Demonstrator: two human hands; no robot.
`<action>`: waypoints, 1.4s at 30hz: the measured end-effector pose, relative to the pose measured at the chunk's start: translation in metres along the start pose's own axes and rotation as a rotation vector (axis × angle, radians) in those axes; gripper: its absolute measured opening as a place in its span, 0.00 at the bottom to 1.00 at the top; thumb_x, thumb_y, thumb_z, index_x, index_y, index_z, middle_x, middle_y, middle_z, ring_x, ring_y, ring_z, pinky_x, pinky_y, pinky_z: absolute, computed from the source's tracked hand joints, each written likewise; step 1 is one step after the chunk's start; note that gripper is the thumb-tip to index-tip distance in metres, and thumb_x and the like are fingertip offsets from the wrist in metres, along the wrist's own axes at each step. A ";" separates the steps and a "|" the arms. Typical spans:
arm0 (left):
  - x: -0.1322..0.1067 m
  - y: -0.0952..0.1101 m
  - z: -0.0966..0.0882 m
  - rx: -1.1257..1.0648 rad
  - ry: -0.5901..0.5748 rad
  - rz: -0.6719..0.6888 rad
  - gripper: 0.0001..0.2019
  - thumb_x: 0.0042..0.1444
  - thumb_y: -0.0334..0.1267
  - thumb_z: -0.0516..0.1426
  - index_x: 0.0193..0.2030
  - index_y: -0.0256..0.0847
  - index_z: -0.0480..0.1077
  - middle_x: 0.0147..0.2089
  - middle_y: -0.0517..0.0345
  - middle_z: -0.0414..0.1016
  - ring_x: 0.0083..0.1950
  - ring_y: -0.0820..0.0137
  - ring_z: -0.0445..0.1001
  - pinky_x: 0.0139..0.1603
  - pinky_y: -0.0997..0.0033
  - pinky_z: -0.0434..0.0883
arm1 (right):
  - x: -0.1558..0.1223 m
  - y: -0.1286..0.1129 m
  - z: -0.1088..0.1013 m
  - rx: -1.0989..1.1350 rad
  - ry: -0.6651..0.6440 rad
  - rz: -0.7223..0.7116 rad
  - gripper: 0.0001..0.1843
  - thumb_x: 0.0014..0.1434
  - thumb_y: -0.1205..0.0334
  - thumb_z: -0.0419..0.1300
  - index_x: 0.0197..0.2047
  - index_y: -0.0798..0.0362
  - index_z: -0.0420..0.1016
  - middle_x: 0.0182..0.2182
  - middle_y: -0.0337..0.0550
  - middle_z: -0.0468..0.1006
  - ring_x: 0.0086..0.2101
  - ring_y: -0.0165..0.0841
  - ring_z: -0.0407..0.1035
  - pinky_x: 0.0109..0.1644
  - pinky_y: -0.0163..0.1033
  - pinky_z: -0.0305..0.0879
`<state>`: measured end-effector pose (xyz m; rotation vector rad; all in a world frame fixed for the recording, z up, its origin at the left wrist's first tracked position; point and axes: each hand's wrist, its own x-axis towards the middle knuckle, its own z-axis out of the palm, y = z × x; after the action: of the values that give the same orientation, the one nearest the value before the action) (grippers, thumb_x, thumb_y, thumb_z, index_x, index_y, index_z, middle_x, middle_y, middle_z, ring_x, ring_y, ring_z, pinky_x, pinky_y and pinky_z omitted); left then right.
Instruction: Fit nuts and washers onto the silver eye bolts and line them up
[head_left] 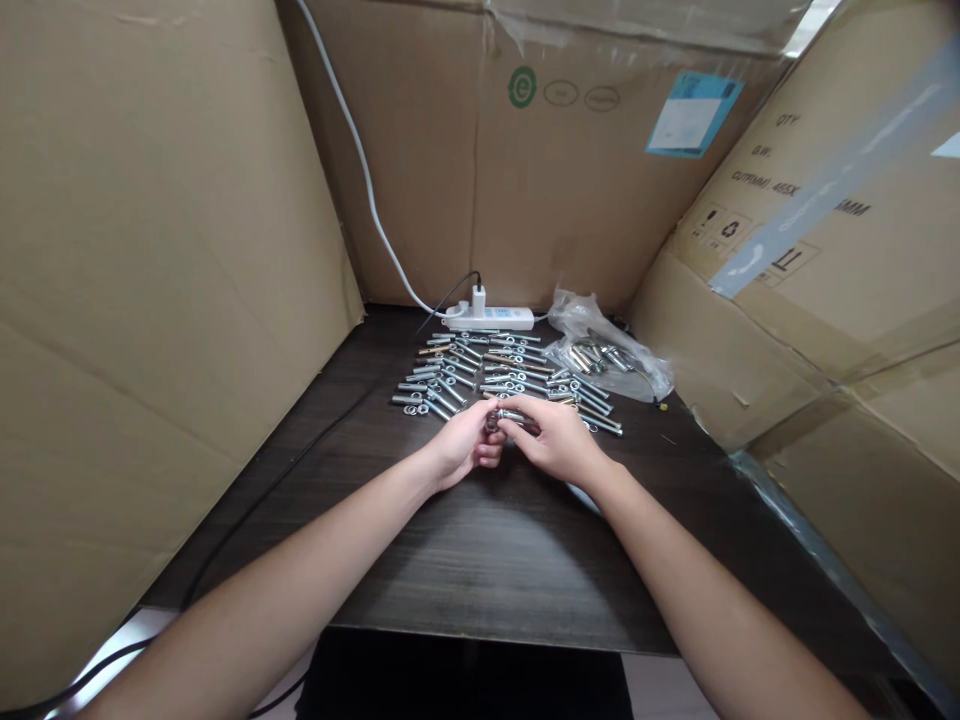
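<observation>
My right hand (pixel 556 440) pinches a small metal fastener (pixel 513 415) between thumb and fingers, and my left hand (pixel 466 445) is curled closed around its left end. The piece is over the dark table (pixel 487 560), at the near side of the laid-out bolts and washers (pixel 450 375).

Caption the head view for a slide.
Left hand and right hand hold metal hardware near bolts on a dark table.

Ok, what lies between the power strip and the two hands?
In the head view, rows of bolts and washers lie on the table between the power strip and the left hand and right hand.
</observation>
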<state>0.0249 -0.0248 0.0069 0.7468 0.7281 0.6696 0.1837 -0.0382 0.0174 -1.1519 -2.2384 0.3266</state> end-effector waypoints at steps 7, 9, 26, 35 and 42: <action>0.000 0.001 -0.001 0.008 0.010 0.003 0.15 0.62 0.44 0.44 0.28 0.38 0.57 0.20 0.66 0.53 0.16 0.82 0.47 0.17 0.83 0.49 | 0.000 0.005 0.002 -0.003 0.018 0.004 0.14 0.62 0.59 0.56 0.50 0.47 0.73 0.46 0.39 0.77 0.41 0.34 0.74 0.44 0.36 0.67; 0.001 0.001 -0.001 0.011 0.011 0.003 0.15 0.62 0.44 0.44 0.28 0.38 0.57 0.20 0.66 0.53 0.16 0.82 0.47 0.17 0.83 0.49 | -0.001 0.006 0.003 -0.030 0.020 0.017 0.14 0.62 0.58 0.57 0.50 0.46 0.74 0.45 0.38 0.78 0.38 0.34 0.74 0.41 0.36 0.67; -0.002 0.001 0.002 0.029 0.089 0.038 0.12 0.61 0.38 0.47 0.28 0.36 0.60 0.21 0.64 0.57 0.16 0.82 0.50 0.17 0.83 0.48 | -0.001 0.002 0.001 -0.054 0.009 0.070 0.11 0.61 0.55 0.57 0.45 0.46 0.76 0.38 0.36 0.80 0.33 0.32 0.74 0.39 0.34 0.64; -0.001 0.002 -0.003 -0.026 0.014 0.054 0.11 0.57 0.34 0.46 0.26 0.34 0.62 0.23 0.60 0.60 0.18 0.81 0.54 0.19 0.80 0.52 | 0.002 -0.002 -0.003 -0.081 -0.003 0.144 0.10 0.63 0.55 0.53 0.43 0.48 0.72 0.33 0.37 0.79 0.31 0.31 0.71 0.35 0.32 0.59; -0.003 0.003 -0.004 0.008 -0.063 0.069 0.07 0.55 0.36 0.54 0.29 0.35 0.63 0.23 0.64 0.57 0.19 0.82 0.52 0.19 0.82 0.50 | 0.002 -0.008 -0.008 -0.196 -0.110 0.196 0.16 0.67 0.50 0.45 0.43 0.49 0.69 0.30 0.38 0.78 0.30 0.33 0.71 0.34 0.34 0.56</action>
<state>0.0193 -0.0241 0.0085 0.8004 0.6501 0.7027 0.1823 -0.0421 0.0283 -1.4944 -2.2964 0.2582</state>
